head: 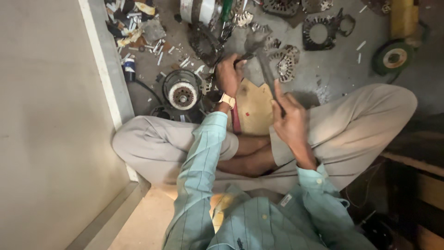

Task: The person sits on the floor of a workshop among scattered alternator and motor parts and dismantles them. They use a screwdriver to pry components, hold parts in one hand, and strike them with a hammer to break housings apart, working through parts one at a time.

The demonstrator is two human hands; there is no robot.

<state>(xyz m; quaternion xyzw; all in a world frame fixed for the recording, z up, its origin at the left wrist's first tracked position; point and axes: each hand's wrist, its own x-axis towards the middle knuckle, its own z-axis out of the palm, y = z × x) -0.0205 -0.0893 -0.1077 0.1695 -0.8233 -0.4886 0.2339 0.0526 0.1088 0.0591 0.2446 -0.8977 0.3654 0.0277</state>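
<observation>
the shirt (240,203) is pale teal with a thin darker check. the trousers (356,125) are plain beige. the watch strap (227,99) is cream. the tool (264,65) in the hands is dull dark grey. the board (254,109) is tan with a small red mark. the floor (342,69) is grey, strewn with white scraps. the wheel (393,57) is green with a pale centre. the wall (46,115) is plain beige-grey.

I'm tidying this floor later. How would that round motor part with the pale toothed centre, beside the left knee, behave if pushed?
The round motor part looks like thick metal, so probably heavy for its size and stiff. It lies flat, so it would likely slide rather than roll. A black cable seems to run toward it and may drag.
</observation>
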